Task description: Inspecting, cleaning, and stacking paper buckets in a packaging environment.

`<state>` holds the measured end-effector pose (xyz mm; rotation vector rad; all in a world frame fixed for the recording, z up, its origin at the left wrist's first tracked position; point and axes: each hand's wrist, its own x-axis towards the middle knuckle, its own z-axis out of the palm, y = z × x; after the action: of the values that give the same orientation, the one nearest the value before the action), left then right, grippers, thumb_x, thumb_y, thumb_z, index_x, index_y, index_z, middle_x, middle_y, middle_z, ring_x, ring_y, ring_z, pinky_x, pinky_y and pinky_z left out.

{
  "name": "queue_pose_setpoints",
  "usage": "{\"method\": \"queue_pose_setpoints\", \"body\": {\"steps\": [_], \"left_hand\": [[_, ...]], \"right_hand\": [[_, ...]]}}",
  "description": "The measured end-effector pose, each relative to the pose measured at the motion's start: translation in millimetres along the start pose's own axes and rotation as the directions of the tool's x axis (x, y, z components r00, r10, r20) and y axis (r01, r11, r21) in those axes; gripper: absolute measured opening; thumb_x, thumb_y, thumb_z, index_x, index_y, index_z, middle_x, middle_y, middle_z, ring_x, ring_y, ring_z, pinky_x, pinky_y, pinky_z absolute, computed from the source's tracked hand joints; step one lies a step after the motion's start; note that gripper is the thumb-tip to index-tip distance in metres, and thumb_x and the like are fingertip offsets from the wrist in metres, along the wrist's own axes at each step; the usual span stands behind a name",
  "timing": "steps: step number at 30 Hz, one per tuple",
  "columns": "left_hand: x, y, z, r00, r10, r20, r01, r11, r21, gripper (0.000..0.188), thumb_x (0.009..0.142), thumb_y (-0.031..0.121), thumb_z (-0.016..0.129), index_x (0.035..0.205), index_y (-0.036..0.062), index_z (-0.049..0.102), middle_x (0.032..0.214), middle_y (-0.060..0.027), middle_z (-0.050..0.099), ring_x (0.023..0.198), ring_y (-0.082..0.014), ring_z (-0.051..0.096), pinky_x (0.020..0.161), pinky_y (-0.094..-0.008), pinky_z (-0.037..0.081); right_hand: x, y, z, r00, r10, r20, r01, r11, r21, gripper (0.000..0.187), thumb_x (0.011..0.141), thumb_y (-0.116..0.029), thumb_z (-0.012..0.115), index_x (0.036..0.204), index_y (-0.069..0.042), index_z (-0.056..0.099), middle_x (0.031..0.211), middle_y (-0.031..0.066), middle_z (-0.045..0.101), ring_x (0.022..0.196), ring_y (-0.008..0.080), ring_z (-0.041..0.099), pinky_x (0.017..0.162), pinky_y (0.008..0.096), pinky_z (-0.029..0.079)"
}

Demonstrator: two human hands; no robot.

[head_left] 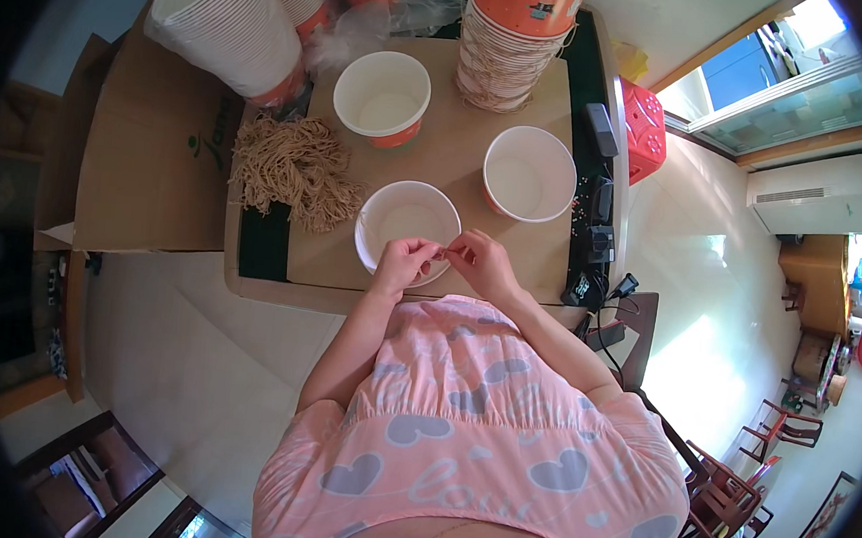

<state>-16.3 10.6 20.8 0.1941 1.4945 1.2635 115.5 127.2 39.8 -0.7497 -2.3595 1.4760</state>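
Note:
Both my hands meet at the near rim of a white-lined paper bucket (410, 206) by the table's front edge. My left hand (408, 262) is closed in a pinch over the rim's near side. Close beside it, my right hand (481, 263) pinches too, fingertips almost touching the left ones. A thin piece of twine seems to run between the fingertips; most of it is hidden. To the left lies a heap of tan twine cords (300, 168). Two more open paper buckets, one behind (383, 91) and one to the right (531, 174), stand upright on the cardboard.
A tall stack of orange-printed buckets with twine on them (511, 55) stands at the back. Plastic-wrapped bucket stacks (233, 30) rise at the back left, beside a cardboard box (155, 140). Black adapters and cables (599, 231) line the right edge, near a red stool (641, 132).

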Motion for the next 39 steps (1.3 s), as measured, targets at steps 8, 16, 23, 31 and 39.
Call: {"method": "queue_pose_setpoints", "body": {"steps": [8, 16, 23, 31, 39], "left_hand": [[-1, -6, 3, 0.994, 0.105, 0.002, -0.105, 0.990, 0.097, 0.008, 0.087, 0.009, 0.061, 0.091, 0.0036, 0.065, 0.079, -0.0008, 0.066, 0.056, -0.0015, 0.049, 0.044, -0.0160, 0.035], [6, -20, 1, 0.946, 0.325, -0.014, -0.308, 0.910, 0.278, 0.004, 0.082, 0.002, 0.065, 0.087, 0.0013, 0.065, 0.076, -0.0005, 0.065, 0.066, -0.0044, 0.057, 0.054, -0.0180, 0.043], [1, -16, 3, 0.949, 0.313, -0.026, -0.295, 0.917, 0.268, 0.004, 0.082, 0.002, 0.065, 0.086, 0.0017, 0.065, 0.075, 0.0000, 0.064, 0.066, -0.0046, 0.056, 0.054, -0.0185, 0.043], [-5, -10, 3, 0.981, 0.190, 0.035, -0.193, 0.972, 0.135, 0.004, 0.085, 0.006, 0.063, 0.086, 0.0028, 0.065, 0.073, 0.0003, 0.064, 0.058, -0.0027, 0.051, 0.051, -0.0171, 0.039], [0, -15, 3, 0.956, 0.294, -0.020, -0.282, 0.932, 0.229, 0.009, 0.085, 0.009, 0.063, 0.092, 0.0027, 0.066, 0.075, -0.0017, 0.066, 0.062, -0.0052, 0.056, 0.053, -0.0197, 0.043]], "right_hand": [[0, 5, 2, 1.000, 0.004, 0.001, -0.004, 1.000, 0.005, 0.010, 0.078, -0.008, 0.066, 0.082, -0.001, 0.061, 0.076, 0.0081, 0.058, 0.061, 0.0157, 0.057, 0.056, 0.0281, 0.047], [0, 6, 0, 0.999, -0.018, 0.028, 0.017, 1.000, 0.023, 0.011, 0.079, -0.009, 0.067, 0.084, 0.000, 0.062, 0.076, 0.0084, 0.060, 0.060, 0.0146, 0.057, 0.056, 0.0274, 0.047], [1, 7, -1, 0.998, -0.001, 0.065, -0.002, 0.999, 0.047, 0.010, 0.079, -0.006, 0.066, 0.085, 0.000, 0.061, 0.076, 0.0081, 0.060, 0.061, 0.0132, 0.056, 0.057, 0.0270, 0.047], [-3, 8, 6, 0.993, -0.095, -0.072, 0.096, 0.995, 0.002, 0.008, 0.080, -0.005, 0.063, 0.087, -0.002, 0.060, 0.077, 0.0086, 0.060, 0.061, 0.0151, 0.056, 0.057, 0.0268, 0.046], [-5, 7, 6, 0.996, -0.075, -0.051, 0.076, 0.996, 0.034, 0.008, 0.082, -0.006, 0.062, 0.088, -0.002, 0.060, 0.076, 0.0086, 0.060, 0.060, 0.0150, 0.055, 0.056, 0.0271, 0.046]]}}
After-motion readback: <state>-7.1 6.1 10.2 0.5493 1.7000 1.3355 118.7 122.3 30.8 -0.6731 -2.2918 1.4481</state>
